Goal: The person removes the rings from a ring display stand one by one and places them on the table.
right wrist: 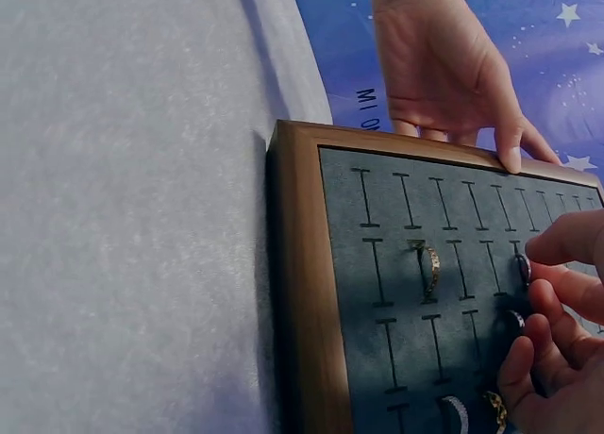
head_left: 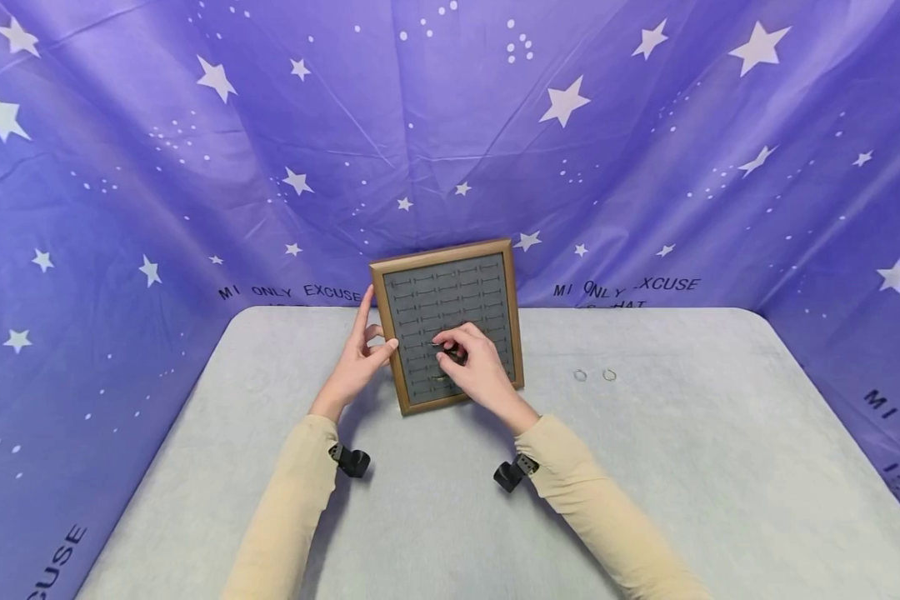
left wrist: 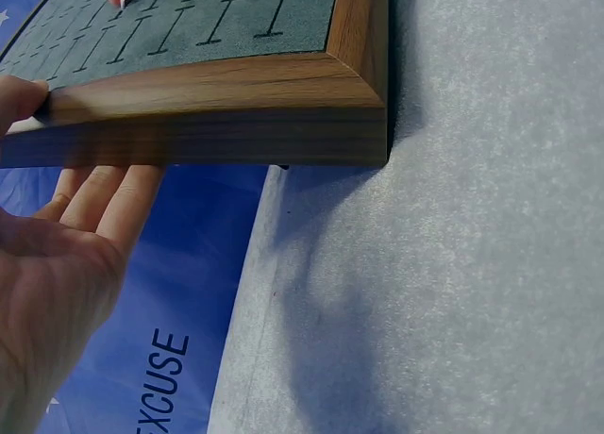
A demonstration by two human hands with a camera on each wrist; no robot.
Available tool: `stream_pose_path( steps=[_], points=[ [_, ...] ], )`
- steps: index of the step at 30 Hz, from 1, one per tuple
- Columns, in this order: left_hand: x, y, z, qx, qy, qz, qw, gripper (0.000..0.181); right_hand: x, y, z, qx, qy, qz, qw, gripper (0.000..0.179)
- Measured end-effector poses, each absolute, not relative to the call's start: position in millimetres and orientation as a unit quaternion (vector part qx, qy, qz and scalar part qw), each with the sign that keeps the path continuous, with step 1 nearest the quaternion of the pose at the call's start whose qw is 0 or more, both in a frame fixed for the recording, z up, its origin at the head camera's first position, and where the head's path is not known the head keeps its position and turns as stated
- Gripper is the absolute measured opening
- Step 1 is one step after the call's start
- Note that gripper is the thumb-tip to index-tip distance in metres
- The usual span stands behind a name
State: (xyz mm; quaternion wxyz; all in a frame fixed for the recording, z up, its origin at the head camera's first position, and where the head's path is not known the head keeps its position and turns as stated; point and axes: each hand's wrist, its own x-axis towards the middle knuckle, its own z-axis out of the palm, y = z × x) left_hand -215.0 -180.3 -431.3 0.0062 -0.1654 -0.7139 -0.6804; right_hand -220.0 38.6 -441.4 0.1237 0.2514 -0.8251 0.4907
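A wood-framed ring display board [head_left: 412,312] with a grey slotted pad stands tilted up on the table. My left hand [head_left: 354,360] grips its left edge, thumb on the front; in the left wrist view the fingers [left wrist: 129,203] lie behind the frame. At the pad's lower middle, my right hand [head_left: 480,367] pinches a small ring [right wrist: 525,270] at a slot. Beside those fingertips a silvery ring [right wrist: 515,323] is partly hidden. A gold-toned ring [right wrist: 432,269] sits in a slot nearer the bottom edge. Another silver ring [right wrist: 458,413] and a gold chain-like ring [right wrist: 497,412] show below.
Right of the board, a silver ring [head_left: 581,381] and a gold-toned ring [head_left: 609,380] lie on the pale grey table [head_left: 690,467]. A purple star-printed curtain [head_left: 420,108] hangs behind and along both sides. Each wrist carries a black camera [head_left: 356,463].
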Motion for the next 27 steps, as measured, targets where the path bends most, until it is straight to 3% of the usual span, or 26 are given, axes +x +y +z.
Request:
stream_pose_path(
  steps=[19, 27],
  points=[
    [-212.6, -179.2, -428.6, -0.161, -0.709, -0.687, 0.010, 0.088, -217.7, 24.4, -437.6, 0.183, -0.865, 0.445, 0.145, 0.007],
    [-212.7, -179.0, -428.6, -0.157, -0.712, -0.684, 0.007, 0.088, -216.8, 30.9, -436.4, 0.202, -0.834, 0.501, 0.112, 0.012]
  ],
)
